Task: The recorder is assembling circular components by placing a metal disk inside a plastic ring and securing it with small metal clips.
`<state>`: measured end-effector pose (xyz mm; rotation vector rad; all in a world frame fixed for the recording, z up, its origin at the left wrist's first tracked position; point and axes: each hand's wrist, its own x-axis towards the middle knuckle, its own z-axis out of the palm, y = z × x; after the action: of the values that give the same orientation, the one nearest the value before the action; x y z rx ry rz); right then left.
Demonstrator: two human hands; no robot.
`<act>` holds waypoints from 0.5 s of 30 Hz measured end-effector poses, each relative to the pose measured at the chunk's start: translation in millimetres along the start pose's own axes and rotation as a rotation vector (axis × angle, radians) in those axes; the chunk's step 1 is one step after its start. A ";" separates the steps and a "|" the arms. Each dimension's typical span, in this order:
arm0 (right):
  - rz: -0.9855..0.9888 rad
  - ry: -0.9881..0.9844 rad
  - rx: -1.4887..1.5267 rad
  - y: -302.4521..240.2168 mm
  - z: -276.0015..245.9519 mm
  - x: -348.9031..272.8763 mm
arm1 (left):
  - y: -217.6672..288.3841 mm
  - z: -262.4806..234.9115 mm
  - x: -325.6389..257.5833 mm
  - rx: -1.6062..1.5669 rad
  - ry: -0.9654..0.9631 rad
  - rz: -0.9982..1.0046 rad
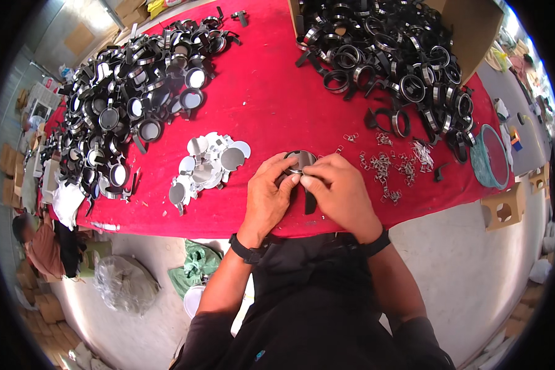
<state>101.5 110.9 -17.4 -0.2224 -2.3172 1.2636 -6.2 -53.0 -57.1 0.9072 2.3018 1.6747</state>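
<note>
Hands [308, 191] half-hiding round mirror frame [300, 161]

Round mirror in black ring frame [300, 161]: reflective disc faces up, slightly tilted, seated in the frame. A black handle extends from it toward the table's near edge. Held just above the red cloth at the near edge, between the left hand [266, 196] and right hand [338, 191].
</note>
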 end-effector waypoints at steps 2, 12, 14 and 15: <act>0.405 0.042 0.047 13.3 -13.2 10.7 | 5.3 -2.7 -5.6 -0.037 -0.017 0.019; 0.632 -0.215 0.908 12.2 -27.5 6.2 | 45.3 -1.3 -18.6 -0.214 -0.009 0.175; 0.644 -0.175 0.874 3.5 -29.6 4.1 | 50.1 0.1 -19.6 -0.505 0.095 0.011; 0.627 -0.154 0.849 -0.2 -30.2 3.2 | 50.6 -5.6 -17.7 -0.443 0.005 -0.158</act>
<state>113.5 134.5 -2.5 -0.5845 -1.6428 2.5100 24.7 -57.6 -13.2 0.6092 1.8291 1.9939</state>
